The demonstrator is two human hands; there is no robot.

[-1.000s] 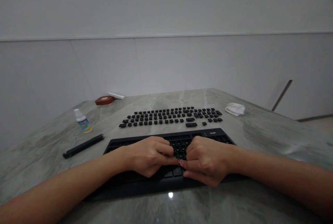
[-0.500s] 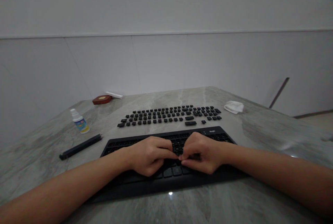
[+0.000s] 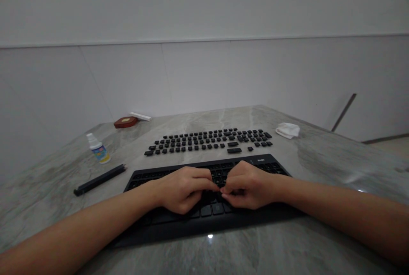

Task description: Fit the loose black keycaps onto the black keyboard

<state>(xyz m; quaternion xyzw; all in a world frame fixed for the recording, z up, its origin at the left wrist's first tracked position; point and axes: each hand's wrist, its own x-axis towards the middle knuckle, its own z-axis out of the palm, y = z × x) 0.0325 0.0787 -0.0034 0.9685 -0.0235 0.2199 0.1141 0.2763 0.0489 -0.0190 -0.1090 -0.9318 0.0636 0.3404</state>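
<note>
A black keyboard [image 3: 211, 225] lies in front of me, many of its key positions bare and some keys still fitted along the bottom row. My left hand [image 3: 185, 189] is curled over its middle, the index finger reaching to the right hand's fingertips. My right hand [image 3: 248, 184] is closed in a pinch, thumb and index finger low over the same key position. Whatever is between the fingertips is too small to make out. Beyond the keyboard, loose black keycaps [image 3: 234, 150] are set out in rows on the marbled table [image 3: 204, 258].
To the left are a small white spray bottle [image 3: 100, 152] and a long dark stick-like tool [image 3: 99, 180]. Farther back lie a reddish-brown case [image 3: 125, 122] and a white flat strip [image 3: 140, 116]. A folded white cloth [image 3: 288, 130] rests at the right. A wall [image 3: 198, 75] stands behind.
My fingertips have shifted very slightly, staying over the same spot on the keyboard. The keycaps and other things have not moved.
</note>
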